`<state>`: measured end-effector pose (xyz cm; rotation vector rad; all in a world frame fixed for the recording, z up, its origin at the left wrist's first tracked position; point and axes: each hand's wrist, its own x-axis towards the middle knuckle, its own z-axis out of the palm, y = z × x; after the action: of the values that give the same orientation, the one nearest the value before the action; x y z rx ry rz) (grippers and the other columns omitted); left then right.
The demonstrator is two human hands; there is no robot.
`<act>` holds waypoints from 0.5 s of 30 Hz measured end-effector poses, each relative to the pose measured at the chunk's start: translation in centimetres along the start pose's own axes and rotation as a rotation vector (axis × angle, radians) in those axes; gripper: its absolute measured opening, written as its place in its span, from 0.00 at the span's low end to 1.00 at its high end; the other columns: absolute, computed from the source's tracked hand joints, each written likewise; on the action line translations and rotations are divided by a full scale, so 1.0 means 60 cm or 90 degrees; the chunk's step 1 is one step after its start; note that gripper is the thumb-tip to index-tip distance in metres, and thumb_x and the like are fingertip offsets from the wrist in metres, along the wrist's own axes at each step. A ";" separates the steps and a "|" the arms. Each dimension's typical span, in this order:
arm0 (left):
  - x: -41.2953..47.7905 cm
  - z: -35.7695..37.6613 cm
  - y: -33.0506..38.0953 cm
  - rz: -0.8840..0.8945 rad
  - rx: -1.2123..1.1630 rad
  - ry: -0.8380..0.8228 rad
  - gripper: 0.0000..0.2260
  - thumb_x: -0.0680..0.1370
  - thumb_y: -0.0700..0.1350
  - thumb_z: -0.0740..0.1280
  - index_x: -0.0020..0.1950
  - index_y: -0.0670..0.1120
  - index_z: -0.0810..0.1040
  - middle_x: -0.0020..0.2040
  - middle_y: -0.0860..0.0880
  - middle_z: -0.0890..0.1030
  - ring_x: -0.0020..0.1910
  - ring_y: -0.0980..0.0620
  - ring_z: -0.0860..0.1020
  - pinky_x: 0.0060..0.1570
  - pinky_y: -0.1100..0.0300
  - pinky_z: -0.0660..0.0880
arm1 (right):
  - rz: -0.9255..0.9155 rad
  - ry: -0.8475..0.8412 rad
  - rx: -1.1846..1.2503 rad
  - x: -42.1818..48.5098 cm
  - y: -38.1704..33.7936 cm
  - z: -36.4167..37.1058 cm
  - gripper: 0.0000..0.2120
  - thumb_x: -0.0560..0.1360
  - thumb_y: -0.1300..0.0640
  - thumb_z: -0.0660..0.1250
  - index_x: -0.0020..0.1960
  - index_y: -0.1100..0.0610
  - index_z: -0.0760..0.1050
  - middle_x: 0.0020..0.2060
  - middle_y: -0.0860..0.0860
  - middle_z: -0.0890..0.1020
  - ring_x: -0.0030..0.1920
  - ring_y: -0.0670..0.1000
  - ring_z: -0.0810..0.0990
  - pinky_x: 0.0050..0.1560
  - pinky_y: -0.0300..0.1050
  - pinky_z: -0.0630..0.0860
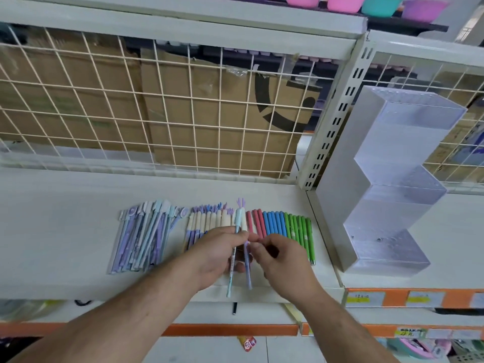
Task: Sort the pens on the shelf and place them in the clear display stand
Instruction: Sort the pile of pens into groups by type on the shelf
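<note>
1. Left grip (222, 254) is curled round a pale blue pen (229, 282), held over the front edge of the shelf (52, 231).
2. Right grip (282, 258) pinches a purple pen (248, 276) just beside it, fingertips closed on the barrel.
3. Red pens (256, 221), blue pens (275, 221) and green pens (298, 227) lie side by side behind the hands — the clear stand (387, 205) is upright to their right.

- Bare shelf (65, 231) lies open left of the pen rows (262, 224).
- Clear display stand (387, 195) blocks the right.
- Wire grid (157, 113) closes the far side.
</note>
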<state>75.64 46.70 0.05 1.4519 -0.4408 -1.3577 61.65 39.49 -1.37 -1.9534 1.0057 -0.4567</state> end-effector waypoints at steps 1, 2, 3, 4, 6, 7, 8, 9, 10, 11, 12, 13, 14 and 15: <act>-0.003 -0.008 0.000 0.001 -0.009 0.000 0.11 0.83 0.42 0.62 0.55 0.39 0.82 0.43 0.42 0.83 0.37 0.48 0.80 0.34 0.56 0.76 | 0.006 -0.014 0.031 -0.001 -0.008 0.010 0.08 0.77 0.52 0.71 0.40 0.51 0.79 0.30 0.47 0.80 0.30 0.45 0.75 0.36 0.45 0.76; -0.006 -0.017 0.000 0.001 -0.018 0.000 0.10 0.82 0.42 0.62 0.55 0.40 0.82 0.44 0.41 0.83 0.37 0.48 0.80 0.35 0.56 0.76 | 0.006 -0.024 0.045 -0.002 -0.015 0.020 0.07 0.75 0.52 0.72 0.41 0.51 0.78 0.32 0.49 0.82 0.31 0.47 0.77 0.37 0.49 0.78; -0.009 -0.025 0.000 0.000 -0.027 -0.001 0.10 0.82 0.42 0.62 0.56 0.40 0.82 0.46 0.41 0.84 0.38 0.48 0.81 0.35 0.56 0.77 | 0.004 -0.030 0.043 -0.003 -0.020 0.031 0.06 0.74 0.52 0.73 0.42 0.52 0.78 0.33 0.51 0.83 0.32 0.50 0.79 0.39 0.51 0.79; -0.013 -0.034 -0.001 -0.001 -0.032 -0.003 0.10 0.82 0.42 0.62 0.56 0.40 0.82 0.47 0.41 0.84 0.38 0.48 0.81 0.36 0.56 0.78 | 0.001 -0.036 0.033 -0.003 -0.024 0.042 0.06 0.74 0.52 0.73 0.42 0.52 0.77 0.34 0.52 0.83 0.34 0.53 0.80 0.40 0.53 0.80; -0.020 -0.053 -0.002 0.000 -0.036 0.000 0.10 0.82 0.42 0.62 0.55 0.38 0.81 0.44 0.41 0.82 0.37 0.47 0.81 0.37 0.55 0.79 | -0.006 -0.044 0.009 -0.001 -0.033 0.062 0.05 0.75 0.54 0.72 0.43 0.52 0.77 0.35 0.52 0.84 0.36 0.54 0.82 0.42 0.54 0.81; -0.023 -0.062 -0.003 0.002 -0.039 0.011 0.10 0.82 0.42 0.62 0.54 0.38 0.81 0.42 0.42 0.81 0.36 0.47 0.80 0.37 0.55 0.79 | -0.007 -0.044 0.000 0.000 -0.039 0.071 0.05 0.75 0.54 0.72 0.42 0.52 0.77 0.34 0.52 0.84 0.35 0.54 0.82 0.41 0.53 0.80; -0.025 -0.072 -0.004 0.006 -0.041 0.030 0.09 0.82 0.41 0.62 0.53 0.38 0.80 0.40 0.43 0.78 0.34 0.47 0.79 0.35 0.55 0.78 | -0.006 -0.038 -0.005 0.003 -0.044 0.080 0.06 0.76 0.54 0.72 0.41 0.51 0.76 0.33 0.51 0.84 0.34 0.53 0.82 0.40 0.51 0.80; -0.027 -0.084 -0.005 0.012 -0.039 0.054 0.08 0.82 0.40 0.62 0.52 0.37 0.79 0.38 0.44 0.76 0.32 0.48 0.78 0.34 0.55 0.78 | -0.002 -0.033 -0.009 0.006 -0.049 0.088 0.07 0.76 0.53 0.72 0.41 0.50 0.76 0.33 0.51 0.83 0.33 0.51 0.81 0.37 0.48 0.79; -0.029 -0.094 -0.006 0.018 -0.035 0.078 0.08 0.81 0.39 0.63 0.52 0.36 0.79 0.37 0.44 0.75 0.31 0.48 0.77 0.33 0.56 0.78 | 0.006 -0.027 -0.014 0.010 -0.053 0.096 0.08 0.75 0.54 0.73 0.40 0.49 0.75 0.33 0.50 0.83 0.31 0.49 0.81 0.34 0.43 0.77; -0.029 -0.106 -0.006 0.022 -0.032 0.099 0.09 0.81 0.39 0.63 0.52 0.34 0.78 0.36 0.44 0.75 0.31 0.48 0.77 0.33 0.55 0.78 | 0.014 -0.023 -0.023 0.014 -0.059 0.102 0.08 0.75 0.54 0.73 0.41 0.48 0.75 0.33 0.48 0.83 0.30 0.47 0.80 0.31 0.38 0.74; -0.031 -0.118 -0.005 0.026 -0.033 0.114 0.09 0.81 0.39 0.63 0.53 0.33 0.79 0.36 0.44 0.75 0.31 0.47 0.77 0.34 0.53 0.78 | 0.020 -0.018 -0.032 0.018 -0.064 0.108 0.08 0.75 0.54 0.73 0.42 0.47 0.75 0.34 0.48 0.82 0.29 0.45 0.79 0.29 0.35 0.72; -0.033 -0.129 -0.003 0.028 -0.039 0.124 0.09 0.81 0.39 0.63 0.52 0.34 0.79 0.36 0.43 0.75 0.32 0.46 0.76 0.35 0.52 0.79 | 0.023 -0.013 -0.037 0.022 -0.069 0.113 0.07 0.75 0.54 0.73 0.43 0.48 0.75 0.34 0.47 0.82 0.28 0.44 0.78 0.27 0.33 0.70; -0.035 -0.139 -0.002 0.028 -0.049 0.128 0.09 0.81 0.40 0.62 0.51 0.35 0.79 0.35 0.43 0.76 0.31 0.45 0.76 0.35 0.52 0.78 | 0.026 -0.007 -0.039 0.026 -0.072 0.118 0.05 0.76 0.54 0.72 0.45 0.48 0.76 0.35 0.47 0.81 0.26 0.42 0.77 0.26 0.32 0.69; -0.038 -0.149 -0.001 0.024 -0.058 0.128 0.10 0.82 0.40 0.61 0.51 0.35 0.79 0.34 0.43 0.76 0.30 0.45 0.76 0.34 0.52 0.78 | 0.027 0.000 -0.042 0.030 -0.076 0.123 0.04 0.77 0.54 0.71 0.46 0.49 0.76 0.35 0.46 0.81 0.26 0.41 0.76 0.25 0.31 0.69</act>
<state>82.87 52.39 -0.63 1.4796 -0.2717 -1.1725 69.59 43.35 -1.79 -1.9864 1.0730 -0.4034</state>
